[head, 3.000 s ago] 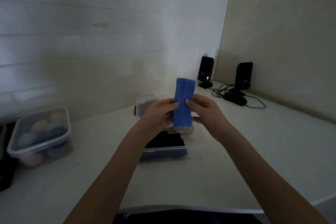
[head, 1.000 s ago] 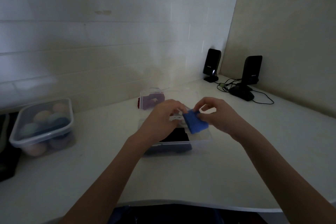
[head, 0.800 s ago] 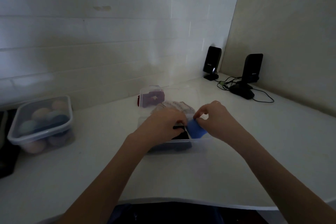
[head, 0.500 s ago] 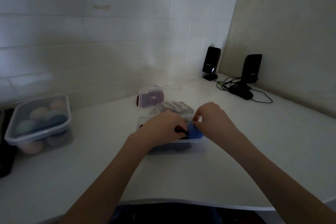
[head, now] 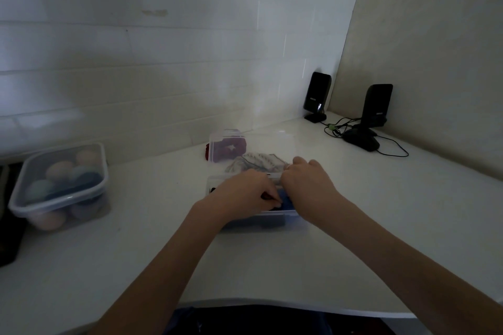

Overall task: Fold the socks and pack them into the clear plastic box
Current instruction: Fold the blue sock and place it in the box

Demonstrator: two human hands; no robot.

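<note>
Two bare hands meet over the clear plastic box (head: 295, 219) at the middle of the white table (head: 381, 226). The folded blue sock (head: 286, 199) sits low inside the box, only a small patch showing between the hands. The left hand (head: 245, 193) curls over the box's left half, fingertips against the sock's left edge; the right hand (head: 309, 185) arches over the right half with its fingers bent down onto the sock. Both look closed in a light pinch or press on the blue fabric, though how firmly each grips is hidden by the knuckles.

To do this step well, the fold should probably be pressed flat and snug beside the dark sock (head: 212, 190) already lying inside, one hand pinning the fold while the other tucks loose edges under. Letting go too early could let the knit spring open.

Some patterned grey socks (head: 258, 164) lie just behind the box, apparently waiting, beside a dark red scrunchie (head: 230, 148). A lidded clear tub of pastel balls (head: 60, 185) stands well apart on the left.
</note>
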